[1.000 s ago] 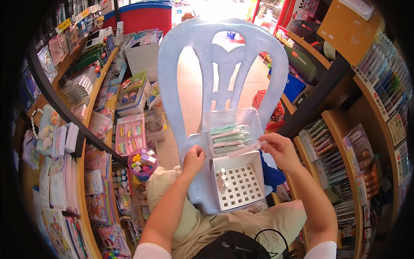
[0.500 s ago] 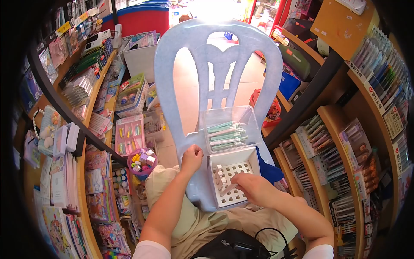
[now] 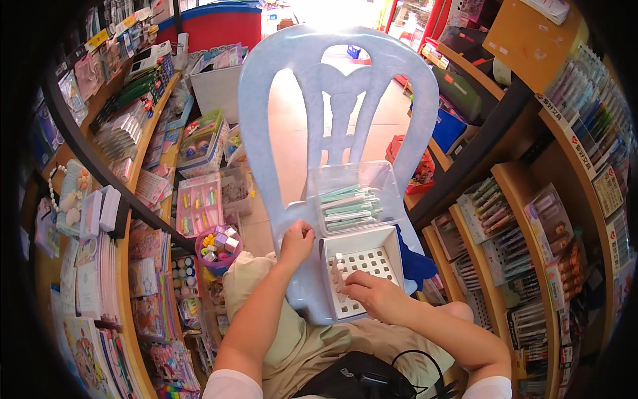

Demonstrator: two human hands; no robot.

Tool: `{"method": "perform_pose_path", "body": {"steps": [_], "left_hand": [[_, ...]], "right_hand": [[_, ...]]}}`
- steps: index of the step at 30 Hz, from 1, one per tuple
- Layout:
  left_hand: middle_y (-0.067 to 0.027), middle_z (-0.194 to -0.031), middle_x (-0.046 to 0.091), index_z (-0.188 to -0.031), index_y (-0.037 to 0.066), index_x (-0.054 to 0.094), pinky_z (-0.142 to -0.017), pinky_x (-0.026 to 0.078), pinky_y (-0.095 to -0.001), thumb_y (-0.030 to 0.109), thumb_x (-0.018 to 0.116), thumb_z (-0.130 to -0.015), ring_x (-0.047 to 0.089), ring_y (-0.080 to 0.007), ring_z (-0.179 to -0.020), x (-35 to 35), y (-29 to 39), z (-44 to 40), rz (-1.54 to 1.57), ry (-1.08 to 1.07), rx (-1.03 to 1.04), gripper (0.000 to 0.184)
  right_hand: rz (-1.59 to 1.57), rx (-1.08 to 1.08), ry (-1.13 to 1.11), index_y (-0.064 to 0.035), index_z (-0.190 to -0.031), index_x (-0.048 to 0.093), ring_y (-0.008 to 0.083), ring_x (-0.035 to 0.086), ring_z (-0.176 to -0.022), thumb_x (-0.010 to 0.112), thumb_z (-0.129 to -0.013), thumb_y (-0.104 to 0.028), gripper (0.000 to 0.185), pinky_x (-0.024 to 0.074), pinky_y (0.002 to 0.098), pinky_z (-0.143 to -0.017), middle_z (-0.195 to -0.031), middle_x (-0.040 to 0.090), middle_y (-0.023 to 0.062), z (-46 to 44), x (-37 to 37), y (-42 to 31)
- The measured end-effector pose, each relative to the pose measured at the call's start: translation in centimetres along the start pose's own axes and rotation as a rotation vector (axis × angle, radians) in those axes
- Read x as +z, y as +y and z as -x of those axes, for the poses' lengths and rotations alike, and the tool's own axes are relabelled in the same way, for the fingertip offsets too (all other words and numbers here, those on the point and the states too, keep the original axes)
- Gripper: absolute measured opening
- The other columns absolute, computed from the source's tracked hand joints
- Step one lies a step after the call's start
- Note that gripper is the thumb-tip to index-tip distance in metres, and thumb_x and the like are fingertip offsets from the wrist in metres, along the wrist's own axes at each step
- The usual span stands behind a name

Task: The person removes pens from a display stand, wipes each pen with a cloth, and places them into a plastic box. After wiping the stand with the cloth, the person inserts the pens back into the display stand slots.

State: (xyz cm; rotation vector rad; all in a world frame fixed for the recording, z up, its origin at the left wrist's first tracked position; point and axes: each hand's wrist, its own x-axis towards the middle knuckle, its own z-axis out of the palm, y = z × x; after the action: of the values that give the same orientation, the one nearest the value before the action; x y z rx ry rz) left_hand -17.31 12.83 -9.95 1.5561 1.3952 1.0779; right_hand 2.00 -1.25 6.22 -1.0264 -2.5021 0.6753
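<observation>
A white box (image 3: 395, 249) with a grid of square holes stands on the seat of a pale blue plastic chair (image 3: 304, 279). Several whitish pens (image 3: 338, 261) stand upright in its left holes. Over the grid, my right hand (image 3: 375, 294) is closed in a pinch beside those pens; what its fingertips hold is hidden. Behind the box, a clear plastic container (image 3: 392, 183) holds green and white pens (image 3: 349, 206). My left hand (image 3: 296, 243) rests closed at the left of the box, near the container, its fingers curled with their contents hidden.
A dark blue cloth (image 3: 415, 261) lies right of the box. Shelves of pens (image 3: 515, 266) rise on the right, and notebooks (image 3: 93, 286) fill shelves on the left. A purple basket (image 3: 219, 249) of small items stands left of the chair.
My right hand has come from the clear container down to the white box, carrying a pen, then shifted slightly left to the upright pens. My left hand has stayed nearly still.
</observation>
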Motion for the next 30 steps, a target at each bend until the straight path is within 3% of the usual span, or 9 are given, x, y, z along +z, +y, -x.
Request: {"method": "perform_pose_path", "body": {"steps": [4, 5, 9, 10, 11, 14, 17, 21, 30], "left_hand": [[-0.0090, -0.067, 0.063, -0.081, -0.001, 0.054, -0.054, 0.048, -0.0272, 0.007, 0.055, -0.083, 0.061, -0.0140, -0.059, -0.1, 0.3, 0.2, 0.001, 0.005, -0.009, 0.008], [-0.0091, -0.067, 0.063, -0.081, -0.001, 0.054, -0.055, 0.048, -0.0272, 0.007, 0.055, -0.083, 0.061, -0.0140, -0.059, -0.1, 0.3, 0.2, 0.005, 0.009, -0.017, 0.008], [-0.0115, -0.070, 0.064, -0.080, 0.002, 0.058, -0.061, 0.049, -0.0335, 0.011, 0.058, -0.081, 0.063, -0.0215, -0.064, 0.2, 0.6, 0.3, 0.047, -0.003, -0.077, 0.009], [-0.0117, -0.071, 0.064, -0.081, 0.002, 0.058, -0.061, 0.049, -0.0338, 0.011, 0.058, -0.081, 0.063, -0.0220, -0.064, 0.3, 0.7, 0.3, 0.039, -0.008, -0.079, 0.009], [-0.0119, -0.071, 0.064, -0.081, 0.002, 0.059, -0.061, 0.049, -0.0341, 0.012, 0.058, -0.081, 0.063, -0.0225, -0.064, 0.4, 0.7, 0.2, 0.029, -0.011, -0.082, 0.010], [-0.0126, -0.071, 0.064, -0.083, 0.002, 0.059, -0.062, 0.049, -0.0347, 0.012, 0.059, -0.082, 0.063, -0.0240, -0.065, 0.2, 1.4, 0.1, 0.048, -0.013, -0.101, 0.011], [-0.0084, -0.068, 0.063, -0.082, 0.000, 0.056, -0.056, 0.048, -0.0272, 0.009, 0.056, -0.083, 0.061, -0.0137, -0.060, 0.4, 0.5, -0.2, 0.018, 0.020, -0.018, 0.009], [-0.0080, -0.068, 0.063, -0.080, 0.000, 0.056, -0.057, 0.047, -0.0272, 0.008, 0.056, -0.083, 0.061, -0.0136, -0.060, -0.2, 1.5, -0.3, 0.030, 0.007, -0.036, 0.009], [-0.0083, -0.067, 0.062, -0.080, 0.001, 0.056, -0.057, 0.047, -0.0281, 0.009, 0.056, -0.083, 0.061, -0.0147, -0.060, -0.5, 2.1, -0.2, 0.017, 0.023, -0.020, 0.008]], "right_hand": [[-0.092, 0.092, 0.135, -0.0063, -0.107, 0.060, 0.0241, 0.062, -0.083, 0.063, -0.077, 0.005, 0.032, 0.0512, 0.0307, -0.068, -0.099, 0.057, 0.0103, -0.7, -2.1, -0.6], [-0.174, 0.211, 0.168, -0.0058, -0.106, 0.061, 0.0233, 0.062, -0.079, 0.064, -0.078, 0.003, 0.029, 0.0505, 0.0304, -0.066, -0.096, 0.058, 0.0109, -1.3, -3.1, -0.4], [-0.053, 0.302, 0.407, -0.0017, -0.098, 0.064, 0.0244, 0.062, -0.071, 0.061, -0.080, 0.003, 0.018, 0.0499, 0.0288, -0.066, -0.085, 0.061, 0.0126, -4.1, -5.0, 6.2], [-0.012, 0.344, 0.394, -0.0018, -0.095, 0.065, 0.0275, 0.062, -0.076, 0.063, -0.079, -0.002, 0.016, 0.0494, 0.0331, -0.068, -0.087, 0.061, 0.0144, -4.8, -5.0, 8.4], [0.028, 0.384, 0.380, -0.0018, -0.093, 0.065, 0.0306, 0.062, -0.081, 0.065, -0.078, -0.007, 0.016, 0.0490, 0.0374, -0.070, -0.089, 0.062, 0.0162, -5.5, -4.8, 10.6], [0.310, 0.607, 0.004, -0.0041, -0.095, 0.066, 0.0316, 0.063, -0.089, 0.070, -0.074, -0.015, 0.024, 0.0494, 0.0391, -0.076, -0.094, 0.065, 0.0157, -8.3, -3.4, 15.7], [0.368, 0.749, -0.204, -0.0058, -0.100, 0.067, 0.0338, 0.063, -0.088, 0.074, -0.071, -0.023, 0.034, 0.0483, 0.0415, -0.080, -0.098, 0.066, 0.0159, -10.6, -3.3, 15.3], [0.318, 0.897, -0.284, -0.0100, -0.092, 0.069, 0.0295, 0.063, -0.094, 0.075, -0.070, -0.027, 0.029, 0.0503, 0.0409, -0.079, -0.095, 0.067, 0.0117, -12.6, -3.0, 16.2], [0.173, 0.680, -0.086, -0.0055, -0.085, 0.067, 0.0336, 0.063, -0.082, 0.069, -0.077, -0.030, 0.026, 0.0480, 0.0414, -0.071, -0.086, 0.066, 0.0159, -10.3, -2.9, 17.1]]}}
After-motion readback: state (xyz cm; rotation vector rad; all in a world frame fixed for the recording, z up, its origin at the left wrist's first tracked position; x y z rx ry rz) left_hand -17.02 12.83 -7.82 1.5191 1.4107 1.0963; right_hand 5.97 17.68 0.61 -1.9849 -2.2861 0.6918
